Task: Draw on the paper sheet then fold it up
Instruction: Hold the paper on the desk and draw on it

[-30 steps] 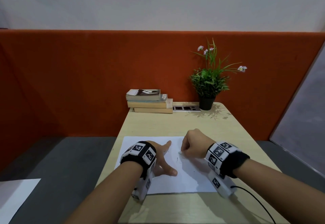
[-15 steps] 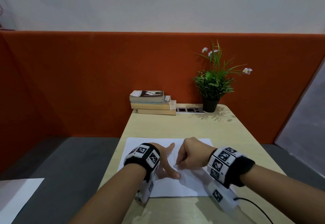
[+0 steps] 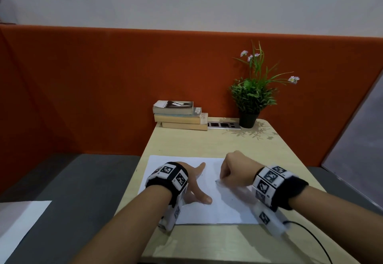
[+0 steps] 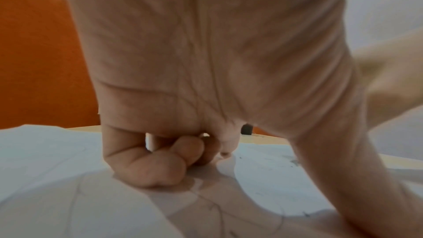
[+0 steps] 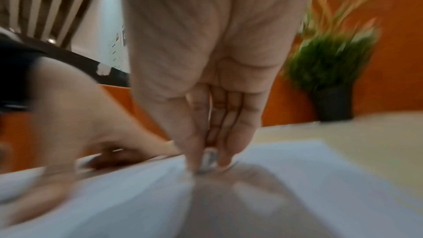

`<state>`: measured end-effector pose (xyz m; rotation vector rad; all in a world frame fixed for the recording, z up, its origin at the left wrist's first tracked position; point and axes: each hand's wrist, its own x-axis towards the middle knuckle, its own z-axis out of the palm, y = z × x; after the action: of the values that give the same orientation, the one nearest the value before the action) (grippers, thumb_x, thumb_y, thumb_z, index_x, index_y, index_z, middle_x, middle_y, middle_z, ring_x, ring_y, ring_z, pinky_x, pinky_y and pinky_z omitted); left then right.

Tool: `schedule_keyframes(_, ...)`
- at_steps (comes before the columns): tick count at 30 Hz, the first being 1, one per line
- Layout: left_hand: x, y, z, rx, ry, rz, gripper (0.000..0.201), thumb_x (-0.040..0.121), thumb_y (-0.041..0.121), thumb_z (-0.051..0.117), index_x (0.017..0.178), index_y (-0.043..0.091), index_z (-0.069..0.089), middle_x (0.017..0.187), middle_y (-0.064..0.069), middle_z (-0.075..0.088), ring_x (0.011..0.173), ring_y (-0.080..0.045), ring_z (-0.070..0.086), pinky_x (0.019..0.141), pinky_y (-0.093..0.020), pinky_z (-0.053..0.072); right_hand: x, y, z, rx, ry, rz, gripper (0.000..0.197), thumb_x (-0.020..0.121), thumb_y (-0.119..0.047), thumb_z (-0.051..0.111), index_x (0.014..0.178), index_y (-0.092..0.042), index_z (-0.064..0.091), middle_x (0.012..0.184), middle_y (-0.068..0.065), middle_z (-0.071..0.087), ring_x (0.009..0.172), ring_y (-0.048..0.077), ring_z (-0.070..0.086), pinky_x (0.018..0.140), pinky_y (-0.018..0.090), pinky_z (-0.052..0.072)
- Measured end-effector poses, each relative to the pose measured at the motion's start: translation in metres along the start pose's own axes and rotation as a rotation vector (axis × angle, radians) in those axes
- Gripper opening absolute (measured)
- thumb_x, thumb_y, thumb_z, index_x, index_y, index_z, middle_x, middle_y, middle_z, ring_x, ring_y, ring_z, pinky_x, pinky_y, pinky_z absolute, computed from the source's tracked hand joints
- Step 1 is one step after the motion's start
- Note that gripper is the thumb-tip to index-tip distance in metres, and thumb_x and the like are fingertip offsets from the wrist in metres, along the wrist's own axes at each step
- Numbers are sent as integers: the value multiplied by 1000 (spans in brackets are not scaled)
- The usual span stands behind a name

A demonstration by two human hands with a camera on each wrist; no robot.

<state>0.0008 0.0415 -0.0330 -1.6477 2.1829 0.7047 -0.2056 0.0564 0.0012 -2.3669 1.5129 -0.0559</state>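
1. We have the paper sheet (image 3: pixel 207 207) lying flat on the table (image 3: pixel 207 141), near its front edge, with faint marks already on it
2. Our left hand (image 3: pixel 195 189) rests on the sheet's left half, thumb and forefinger stretched out over the paper and the other fingers curled under against it; we keep that weight steady so the sheet does not slide
3. Our right hand (image 3: pixel 235 170) pinches a small drawing tool (image 5: pixel 207 160) between thumb and fingertips (image 5: pixel 225 158), its tip down on the paper; the tool is too blurred to name
4. We judge the drawing is under way, so we press lightly and make short strokes away from the holding hand
5. We leave the folding until the marks are finished
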Motion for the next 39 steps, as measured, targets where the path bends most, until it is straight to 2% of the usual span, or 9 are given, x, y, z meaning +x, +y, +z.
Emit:
schedule_keyframes(8,0,1,1,-13,11,-10,148,47,93,70,156,42,-16,153,-6,47,130,-24,53,102,-39,47,-12,-13,10,64,-134,-79,10,81,-20,77,87,-16,83,85,-8,79,81,8,74,78,30,64)
schedule_keyframes(13,-4,4,-1,-7,-10,-9,147,48,94,68,157,40,-15,148,-6,52,128,-25,54,102,-40,46,22,-8,3,50,59,29,11,81,-11,72,78,-9,82,79,4,78,77,17,74,73,34,65)
schedule_keyframes(18,0,4,3,32,44,7,117,59,85,72,153,40,18,130,-6,63,98,-26,57,80,-35,45,17,-29,18,112,-68,-46,12,77,-11,72,81,-14,83,83,-1,79,81,19,75,74,36,65)
schedule_keyframes(22,-1,0,2,11,24,29,135,55,89,71,159,40,-1,141,-7,58,122,-30,57,90,-38,46,35,-24,6,96,45,51,10,80,-13,74,74,-11,81,78,3,77,76,19,74,62,28,60)
schedule_keyframes(24,-4,3,1,14,33,40,129,57,87,72,156,42,3,133,-6,63,116,-28,60,91,-38,48,39,-27,6,76,70,54,9,80,-13,75,75,-10,81,78,5,77,76,20,73,60,27,58)
schedule_keyframes(27,-6,5,4,49,93,37,78,61,83,71,121,45,39,107,0,70,96,-25,65,89,-41,54,27,-36,16,137,-33,5,9,75,-10,74,76,-13,82,80,1,78,80,20,75,68,33,65)
schedule_keyframes(30,-7,4,7,38,93,20,67,55,87,69,101,46,42,103,6,69,95,-23,65,90,-41,54,15,-40,18,153,-80,-35,12,76,-11,75,82,-18,84,81,-9,77,84,14,74,73,31,64)
schedule_keyframes(34,-21,1,-2,64,54,30,120,54,91,69,152,41,19,127,-4,63,100,-22,59,90,-40,51,19,-33,12,141,-16,-22,9,81,-18,78,86,-18,85,86,-5,79,83,16,75,74,33,65)
schedule_keyframes(39,-41,-21,-14,135,-8,-77,130,68,85,67,161,30,-5,145,-8,50,124,-28,53,86,-35,43,21,-29,13,112,-25,-12,9,83,-19,79,88,-14,84,87,-2,79,81,19,75,74,35,65)
